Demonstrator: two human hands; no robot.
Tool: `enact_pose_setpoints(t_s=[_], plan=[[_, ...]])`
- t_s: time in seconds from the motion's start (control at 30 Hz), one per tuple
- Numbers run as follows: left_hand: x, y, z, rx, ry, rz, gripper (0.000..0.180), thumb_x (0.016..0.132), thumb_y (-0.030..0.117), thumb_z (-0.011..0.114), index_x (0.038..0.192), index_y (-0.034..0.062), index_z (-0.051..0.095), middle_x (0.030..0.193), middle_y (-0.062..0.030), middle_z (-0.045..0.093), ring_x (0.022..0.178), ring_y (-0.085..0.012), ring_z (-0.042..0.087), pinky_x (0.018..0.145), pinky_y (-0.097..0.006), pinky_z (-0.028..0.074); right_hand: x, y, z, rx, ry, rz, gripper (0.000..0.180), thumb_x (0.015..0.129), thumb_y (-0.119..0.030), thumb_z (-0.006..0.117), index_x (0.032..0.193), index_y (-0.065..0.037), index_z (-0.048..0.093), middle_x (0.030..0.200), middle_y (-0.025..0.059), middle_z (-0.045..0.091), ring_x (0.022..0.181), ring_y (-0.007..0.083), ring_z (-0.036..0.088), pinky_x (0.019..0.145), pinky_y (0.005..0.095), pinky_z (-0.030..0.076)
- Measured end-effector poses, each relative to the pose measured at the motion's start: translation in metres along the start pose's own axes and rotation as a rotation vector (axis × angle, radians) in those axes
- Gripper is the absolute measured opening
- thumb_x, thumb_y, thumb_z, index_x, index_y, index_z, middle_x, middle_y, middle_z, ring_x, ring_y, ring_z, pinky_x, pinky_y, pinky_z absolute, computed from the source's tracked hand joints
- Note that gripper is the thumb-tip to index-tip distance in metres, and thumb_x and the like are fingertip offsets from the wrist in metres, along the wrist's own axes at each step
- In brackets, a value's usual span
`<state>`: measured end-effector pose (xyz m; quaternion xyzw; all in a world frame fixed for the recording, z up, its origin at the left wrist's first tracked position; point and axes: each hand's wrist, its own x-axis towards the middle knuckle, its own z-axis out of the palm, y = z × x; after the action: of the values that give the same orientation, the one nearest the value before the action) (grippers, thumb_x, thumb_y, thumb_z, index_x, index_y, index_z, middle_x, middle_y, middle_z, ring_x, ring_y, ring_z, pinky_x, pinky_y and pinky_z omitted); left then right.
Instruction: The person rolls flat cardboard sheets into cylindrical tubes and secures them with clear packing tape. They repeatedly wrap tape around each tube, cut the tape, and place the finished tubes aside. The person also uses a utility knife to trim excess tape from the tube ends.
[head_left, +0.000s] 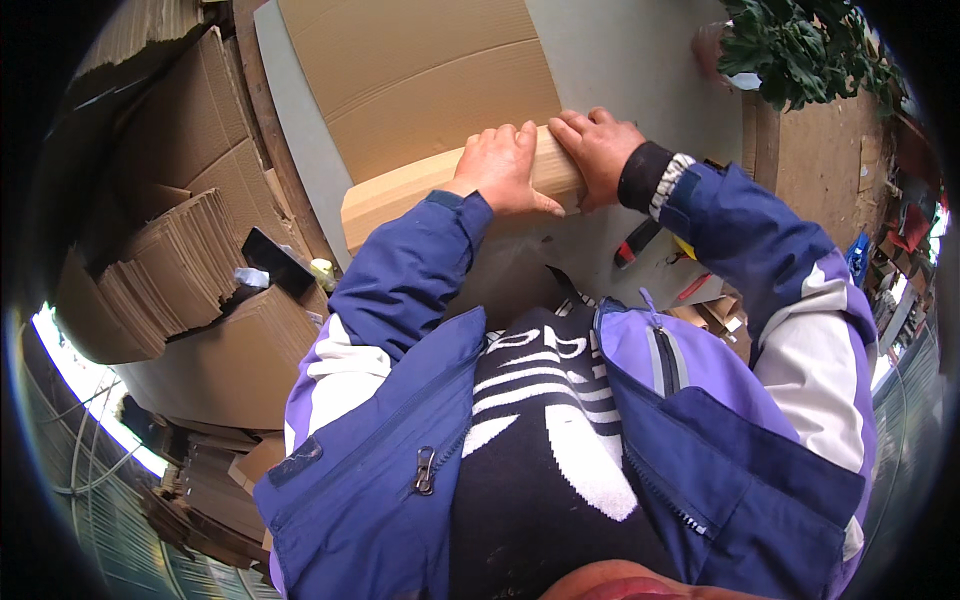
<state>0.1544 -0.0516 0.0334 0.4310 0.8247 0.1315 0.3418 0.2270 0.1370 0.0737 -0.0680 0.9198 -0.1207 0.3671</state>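
Observation:
A pale wooden block lies across the near edge of a brown cardboard sheet on a grey table. My left hand presses down on the block's middle, fingers curled over its far edge. Beside it, my right hand grips the block's right end. Both blue and purple jacket sleeves reach up from the lower edge and hide the table's near part.
Stacks of flattened cardboard stand at the left with a dark phone lying on them. A red-handled tool rests on the table under my right forearm. A green leafy plant is at the top right.

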Motion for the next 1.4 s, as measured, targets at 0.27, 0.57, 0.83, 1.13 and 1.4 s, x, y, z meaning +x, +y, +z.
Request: enact_pose_setpoints(t_s=[0.27, 0.57, 0.83, 1.13, 1.4], plan=[[0.049, -0.022, -0.024, -0.207, -0.315, -0.081, 0.098, 0.059, 0.059, 0.089, 0.131, 0.0026, 0.056, 0.124, -0.0211, 0.067, 0.118, -0.034, 0.064, 0.101, -0.04, 0.05, 0.051, 0.027, -0.032, 0.213, -0.338, -0.037, 0.113, 0.042, -0.039, 0.097, 0.14, -0.01, 0.049, 0.131, 0.0141, 0.062, 0.116, 0.0358, 0.064, 0.097, 0.0458, 0.055], [-0.075, 0.038, 0.067, -0.094, 0.072, -0.072, 0.105, 0.058, 0.055, 0.088, 0.14, 0.0022, 0.05, 0.138, -0.0197, 0.058, 0.13, -0.0351, 0.053, 0.111, -0.048, 0.04, -0.01, -0.021, 0.054, 0.107, -0.281, -0.068, 0.104, 0.042, -0.043, 0.094, 0.135, -0.015, 0.057, 0.137, 0.0103, 0.061, 0.125, 0.0397, 0.059, 0.104, 0.0488, 0.05], [-0.103, 0.062, 0.099, 0.322, 0.219, -0.154, 0.12, 0.057, 0.04, 0.09, 0.155, 0.0068, 0.028, 0.154, -0.017, 0.036, 0.146, -0.0366, 0.03, 0.121, -0.05, 0.022, -0.062, -0.017, 0.085, 0.167, 0.647, -0.053, 0.087, 0.065, -0.043, 0.089, 0.139, -0.011, 0.054, 0.138, 0.0172, 0.059, 0.122, 0.036, 0.061, 0.103, 0.0447, 0.049], [-0.095, 0.058, 0.072, 0.208, 0.154, -0.161, 0.114, 0.055, 0.038, 0.09, 0.151, 0.0092, 0.035, 0.148, -0.0139, 0.043, 0.141, -0.033, 0.038, 0.117, -0.047, 0.031, -0.13, 0.0, 0.204, 0.535, 0.243, 0.772, 0.094, 0.087, -0.05, 0.071, 0.158, -0.017, 0.021, 0.131, 0.0273, 0.057, 0.113, 0.0434, 0.064, 0.095, 0.0514, 0.052], [-0.093, 0.052, 0.079, 0.182, 0.191, -0.149, 0.112, 0.054, 0.033, 0.089, 0.15, 0.0091, 0.037, 0.147, -0.0152, 0.044, 0.141, -0.0341, 0.039, 0.116, -0.047, 0.032, -0.102, 0.012, 0.238, 0.717, 0.721, 0.522, 0.095, 0.08, -0.016, 0.066, 0.159, -0.018, 0.013, 0.126, 0.0266, 0.053, 0.109, 0.0427, 0.064, 0.098, 0.049, 0.052]])
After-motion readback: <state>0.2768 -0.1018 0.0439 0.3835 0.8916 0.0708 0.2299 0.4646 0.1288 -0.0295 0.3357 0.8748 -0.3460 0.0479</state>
